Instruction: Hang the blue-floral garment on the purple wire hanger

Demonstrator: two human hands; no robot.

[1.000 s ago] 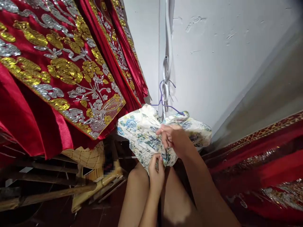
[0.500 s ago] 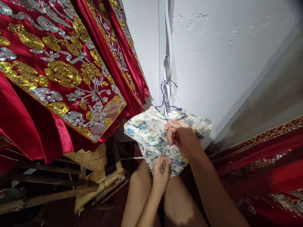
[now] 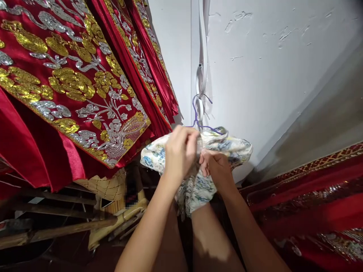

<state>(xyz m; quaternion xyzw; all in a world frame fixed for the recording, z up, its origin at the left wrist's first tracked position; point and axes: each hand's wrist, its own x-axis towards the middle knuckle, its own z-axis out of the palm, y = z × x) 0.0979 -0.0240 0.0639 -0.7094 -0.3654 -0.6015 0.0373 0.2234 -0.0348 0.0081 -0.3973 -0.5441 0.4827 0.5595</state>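
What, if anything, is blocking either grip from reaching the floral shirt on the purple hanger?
Nothing visible: the left grip and right grip are both at the front of the floral shirt; the purple hanger shows above them.

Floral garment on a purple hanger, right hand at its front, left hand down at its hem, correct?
No: the head view shows the left hand up near the top of the floral garment, which is on a purple hanger with the right hand at its front.

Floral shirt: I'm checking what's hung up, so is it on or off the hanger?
On: the purple hanger slopes into the floral shirt at its neckline.
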